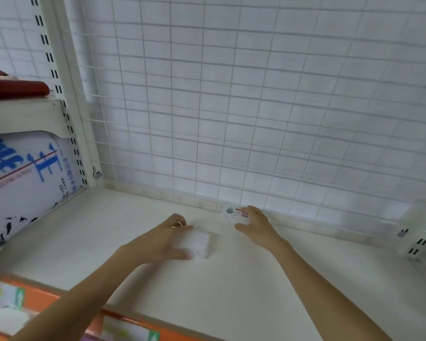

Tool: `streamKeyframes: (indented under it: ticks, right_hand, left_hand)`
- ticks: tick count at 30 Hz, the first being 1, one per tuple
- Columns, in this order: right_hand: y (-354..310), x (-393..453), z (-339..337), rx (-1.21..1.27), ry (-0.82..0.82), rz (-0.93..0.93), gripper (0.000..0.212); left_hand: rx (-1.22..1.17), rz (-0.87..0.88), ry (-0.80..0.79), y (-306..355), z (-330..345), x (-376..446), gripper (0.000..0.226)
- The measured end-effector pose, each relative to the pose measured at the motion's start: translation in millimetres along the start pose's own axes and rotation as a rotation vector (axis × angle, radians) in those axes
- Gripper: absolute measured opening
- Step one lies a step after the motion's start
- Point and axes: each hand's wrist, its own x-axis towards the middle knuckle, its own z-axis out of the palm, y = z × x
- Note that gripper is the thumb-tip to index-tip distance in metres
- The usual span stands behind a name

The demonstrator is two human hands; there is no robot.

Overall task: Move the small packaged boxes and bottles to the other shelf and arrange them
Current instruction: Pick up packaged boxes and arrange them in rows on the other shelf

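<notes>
Orange shelf edging (42,297) with blurred price labels runs along the bottom left, nearest the viewer, below both bare forearms. Beyond it, the cream shelf board (244,279) extends to a white wire grid back panel (231,107) set in front of a tiled wall.

Left hand (162,238): palm down, fingers spread and curved around a small white packaged box (198,242). The box lies flat on the shelf board under and just to the right of the fingers, which touch its near and left sides; the thumb reaches over its far edge. Motion blur prevents telling whether the grasp is closed tight or only resting.

Right hand (255,225): farther back than the left, partly open, thumb held apart toward the left. Its fingertips touch a second small white box (233,214) with a blue-green and red printed mark. This second box lies just beyond and left of the fingers, close against the base of the wire grid. Whether the fingers grip it or only press on it cannot be told.

The two boxes lie near each other but apart, with bare shelf between them.

Far to the left of the left hand, past a slotted upright post (59,94), stands a large white package (27,173) with blue characters, below a dark red object (15,88) on a higher shelf.
</notes>
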Motion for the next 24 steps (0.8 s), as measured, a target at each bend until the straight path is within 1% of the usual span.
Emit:
streamKeyframes:
  ticks: [2,4,5,8,10,11,12,14,15,16,19,24]
  right_hand:
    - [-1,1,4,-0.005,0.007,0.025,0.046]
    - [-1,1,7,-0.029,0.035,0.036,0.040]
    - [-2,1,8,-0.048,0.050,0.033,0.037]
    - [-9,-3,7,-0.107,0.072,0.023,0.036]
    - [-15,-11,7,-0.089,0.072,0.041,0.036]
    - [-18,-16,7,-0.069,0.077,0.049,0.036]
    - [-20,-21,7,-0.051,0.082,0.053,0.037]
    - [-22,-34,5,-0.033,0.086,0.058,0.043]
    - [-23,-41,5,-0.022,0.083,0.063,0.047]
    - [-24,-48,4,-0.006,0.080,0.069,0.052]
    - [-23,-69,6,0.043,0.070,0.075,0.060]
    - [-21,-96,9,0.106,0.058,0.084,0.068]
  left_hand:
    - [0.035,0.045,-0.001,-10,-3,3,0.076]
    - [0.092,0.107,0.004,-18,-7,6,0.077]
    - [0.099,0.137,0.014,-21,-8,8,0.074]
    - [0.098,0.198,0.059,-26,-13,13,0.054]
    - [0.082,0.204,0.084,-25,-16,18,0.051]
    - [0.050,0.179,0.097,-23,-18,21,0.053]
    - [-0.002,0.131,0.104,-21,-20,23,0.049]
    - [-0.113,0.040,0.102,-18,-21,27,0.026]
    - [-0.165,0.002,0.098,-19,-19,29,0.019]
    - [-0.211,-0.031,0.094,-20,-18,31,0.017]
    - [-0.304,-0.083,0.065,-22,-15,33,0.017]
    - [-0.412,-0.155,0.002,-16,-14,28,0.029]
